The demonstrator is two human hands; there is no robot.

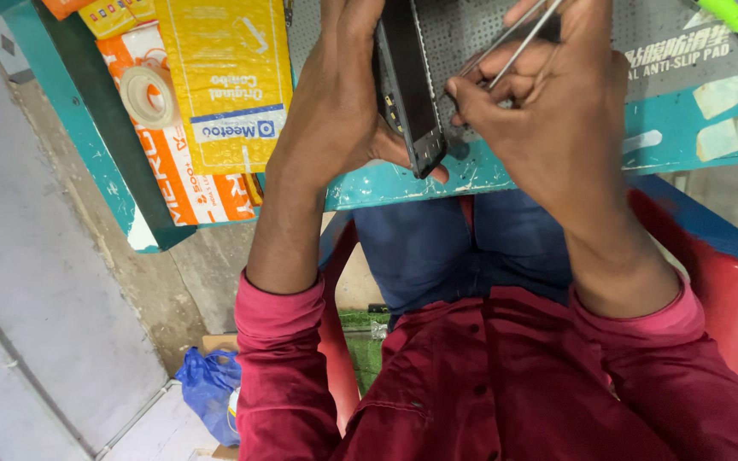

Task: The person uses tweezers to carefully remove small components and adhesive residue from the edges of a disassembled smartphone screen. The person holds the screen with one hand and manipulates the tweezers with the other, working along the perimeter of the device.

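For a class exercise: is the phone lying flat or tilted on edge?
Tilted on edge: the phone shows its side, gripped in the left hand above the grey mat.

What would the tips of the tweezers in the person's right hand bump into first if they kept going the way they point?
Likely the grey perforated mat beside the dark phone that the left hand holds on edge. The right hand aims the tweezers down-left; the fingers hide the tips, so depth is uncertain.

1 phone [407,85], 1 tweezers [514,38], 1 tape roll [149,96], 2 hands
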